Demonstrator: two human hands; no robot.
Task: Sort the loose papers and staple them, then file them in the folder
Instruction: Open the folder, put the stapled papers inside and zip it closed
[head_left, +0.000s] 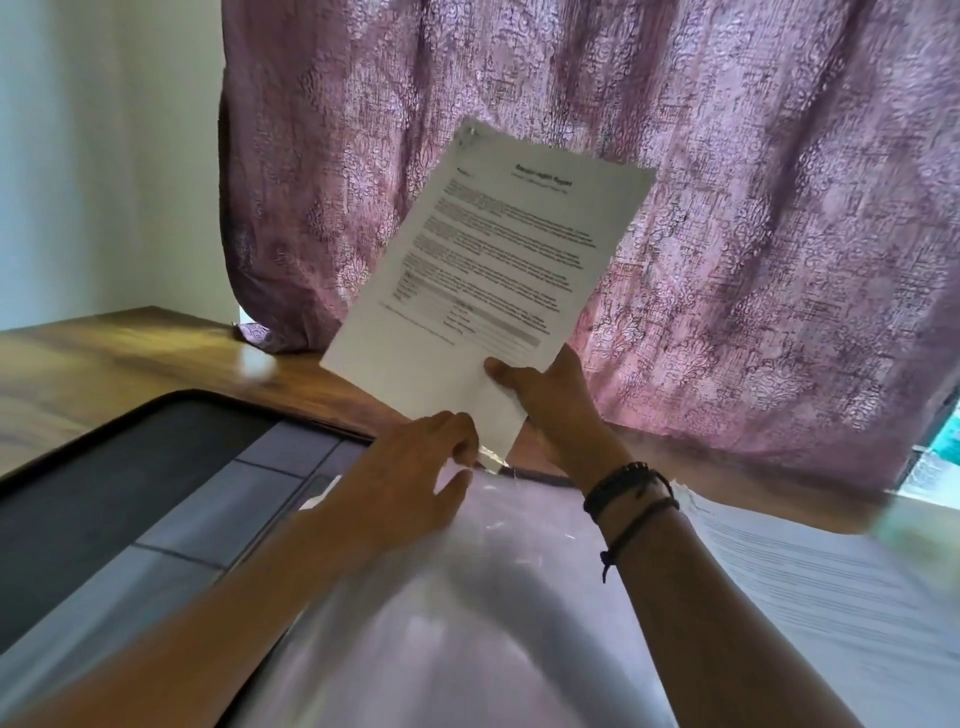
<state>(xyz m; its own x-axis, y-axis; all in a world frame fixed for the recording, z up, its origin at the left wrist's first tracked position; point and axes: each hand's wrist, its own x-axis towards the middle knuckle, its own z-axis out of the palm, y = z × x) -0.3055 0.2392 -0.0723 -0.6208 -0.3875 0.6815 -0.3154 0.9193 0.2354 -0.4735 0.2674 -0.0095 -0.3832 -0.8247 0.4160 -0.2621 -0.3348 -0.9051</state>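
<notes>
Thin, floppy papers (493, 260), seemingly stapled at one top corner, are gripped by the lower edge in the right hand (550, 405) above the open folder (104, 467) on the surface (130, 353). Its slippery clear sleeve (467, 597) appears pinched at the mouth by the left hand (415, 457). A curtain (753, 234) hangs close behind, and more sheets (831, 597) crowd the right

The printed document (483, 249) held up carries a bold heading and paragraphs of print, all too blurred to read (its last word may be "Report"); the second printed sheet (831, 597) is equally illegible.
</notes>
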